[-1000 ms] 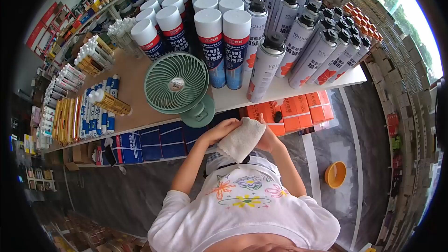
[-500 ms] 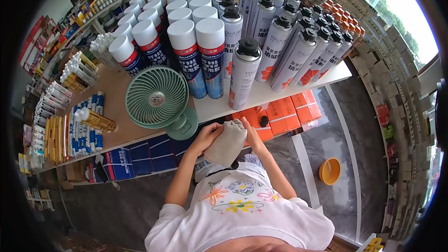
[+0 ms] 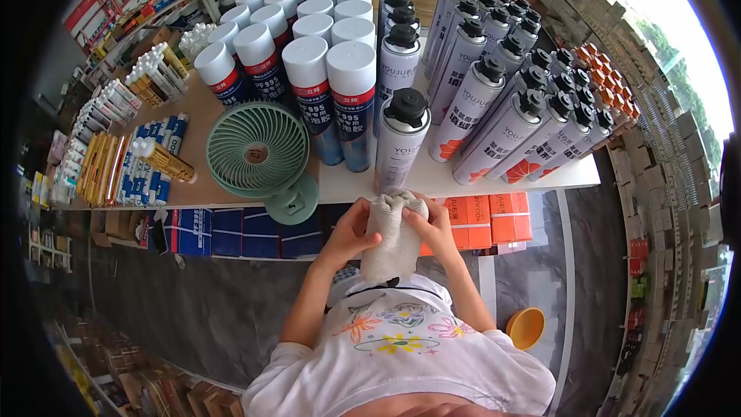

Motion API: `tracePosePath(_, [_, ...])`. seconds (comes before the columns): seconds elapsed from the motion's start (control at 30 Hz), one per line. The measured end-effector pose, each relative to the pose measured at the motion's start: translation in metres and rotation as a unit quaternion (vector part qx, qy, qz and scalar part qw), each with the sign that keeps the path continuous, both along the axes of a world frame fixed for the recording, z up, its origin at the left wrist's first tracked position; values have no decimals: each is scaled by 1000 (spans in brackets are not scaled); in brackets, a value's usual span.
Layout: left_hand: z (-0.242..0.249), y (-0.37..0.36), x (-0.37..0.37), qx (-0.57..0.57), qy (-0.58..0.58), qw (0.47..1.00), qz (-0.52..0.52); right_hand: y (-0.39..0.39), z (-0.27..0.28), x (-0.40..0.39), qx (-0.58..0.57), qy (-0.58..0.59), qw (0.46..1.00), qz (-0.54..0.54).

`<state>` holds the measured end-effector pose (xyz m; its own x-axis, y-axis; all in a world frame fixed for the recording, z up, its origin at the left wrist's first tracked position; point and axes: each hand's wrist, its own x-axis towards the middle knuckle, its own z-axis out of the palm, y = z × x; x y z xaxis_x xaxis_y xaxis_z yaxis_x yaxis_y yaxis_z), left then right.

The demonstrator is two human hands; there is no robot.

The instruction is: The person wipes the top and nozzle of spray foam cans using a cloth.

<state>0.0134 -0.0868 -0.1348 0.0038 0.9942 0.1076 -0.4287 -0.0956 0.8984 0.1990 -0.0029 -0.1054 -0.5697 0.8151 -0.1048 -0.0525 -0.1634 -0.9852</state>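
A folded grey-beige cloth (image 3: 390, 243) hangs in front of my body, just below the edge of the white tabletop. My left hand (image 3: 351, 233) grips its left side, thumb pressed on the fabric. On the other side my right hand (image 3: 434, 230) pinches the upper right corner between thumb and fingers. Close beyond the cloth stands a grey spray-foam can (image 3: 400, 147) with a black cap; the cloth's bunched top hides its base. To the left of my hands is a green desk fan (image 3: 258, 154).
Blue cans with white caps (image 3: 353, 104) and more grey cans (image 3: 494, 135) crowd the table. Sealant tubes (image 3: 158, 156) lie at the left. Orange boxes (image 3: 468, 220) and blue boxes (image 3: 229, 233) sit below. A yellow bowl (image 3: 526, 329) stands on the floor.
My view has shifted. The cloth was tilted and bunched; now it hangs more upright and longer, nearer the front can. Both hands keep hold, with the right thumb now across its top.
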Motion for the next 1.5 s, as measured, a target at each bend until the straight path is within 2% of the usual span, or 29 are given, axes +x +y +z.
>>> tracePosePath(0.03, [8, 0, 1, -3, 1, 1000, 6, 4, 5, 1, -3, 1, 1000, 6])
tracePosePath(0.1, [23, 4, 1, -9, 74, 996, 49, 12, 19, 1, 112, 38, 992, 47])
tracePosePath(0.17, [30, 5, -1, 71, 125, 977, 156, 31, 17, 5, 157, 52, 983, 77])
tracePosePath(0.2, [51, 3, 2, 93, 147, 959, 226, 40, 18, 5, 237, 85, 968, 6])
tracePosePath(0.23, [74, 0, 6, 114, 166, 934, 294, 50, 18, 6, 313, 117, 940, -64])
tracePosePath(0.3, [96, 5, 2, 177, 263, 872, 373, 72, 21, 4, 345, 76, 932, -76])
tracePosePath(0.37, [115, 11, -3, 232, 446, 744, 439, 81, 32, -12, 417, 24, 902, -114])
tracePosePath(0.4, [124, 17, -1, 268, 483, 701, 452, 84, 33, -19, 413, -17, 907, -82])
tracePosePath(0.47, [135, 35, 2, 345, 535, 616, 464, 94, 25, -38, 405, -6, 912, -56])
tracePosePath(0.5, [132, 41, 4, 335, 571, 601, 448, 96, 22, -48, 396, 5, 918, -33])
tracePosePath(0.53, [126, 48, 7, 335, 582, 594, 441, 90, 29, -54, 323, 9, 946, -20])
tracePosePath(0.57, [122, 53, 10, 336, 593, 588, 434, 90, 24, -61, 386, -7, 919, -81])
tracePosePath(0.6, [130, 53, 12, 333, 626, 576, 407, 90, 21, -64, 356, -8, 931, -85])
tracePosePath(0.63, [129, 54, 16, 332, 636, 576, 393, 89, 19, -66, 327, -10, 941, -89])
tracePosePath(0.67, [129, 53, 17, 327, 642, 575, 388, 88, 19, -65, 344, 20, 934, -89])
tracePosePath(0.83, [114, 48, 9, 319, 648, 587, 364, 82, 19, -69, 319, -1, 943, -98])
tracePosePath(0.9, [108, 42, 9, 294, 654, 628, 303, 83, 16, -71, 249, 25, 961, -115])
tracePosePath(0.93, [101, 42, 7, 289, 634, 653, 297, 81, 18, -71, 257, 25, 959, -118])
tracePosePath(0.97, [99, 39, 4, 291, 635, 650, 300, 81, 19, -73, 260, 27, 958, -117])
tracePosePath(1.03, [108, 34, 1, 304, 544, 675, 394, 78, 20, -77, 356, 35, 923, -140])
tracePosePath(1.1, [120, 30, 1, 341, 546, 632, 431, 73, 20, -78, 345, 10, 926, -153])
tracePosePath(1.13, [126, 33, 3, 361, 568, 604, 427, 72, 19, -77, 304, 14, 941, -149])
tracePosePath(1.17, [132, 37, 4, 380, 588, 575, 424, 73, 13, -78, 311, 15, 937, -160])
tracePosePath(1.2, [135, 42, 4, 376, 608, 572, 402, 73, 9, -79, 318, 16, 932, -171])
tracePosePath(1.23, [140, 48, 2, 362, 632, 575, 374, 73, 5, -79, 324, 18, 928, -183])
tracePosePath(1.3, [124, 65, -5, 359, 601, 604, 381, 75, 11, -80, 360, 14, 911, -202])
tracePosePath(1.37, [115, 73, -7, 351, 588, 612, 394, 78, 16, -80, 330, 6, 923, -198])
tracePosePath(1.43, [109, 76, -9, 339, 522, 644, 444, 75, 20, -82, 314, 5, 931, -187])
tracePosePath(1.5, [106, 72, -12, 342, 517, 647, 443, 70, 24, -82, 312, -1, 931, -187])
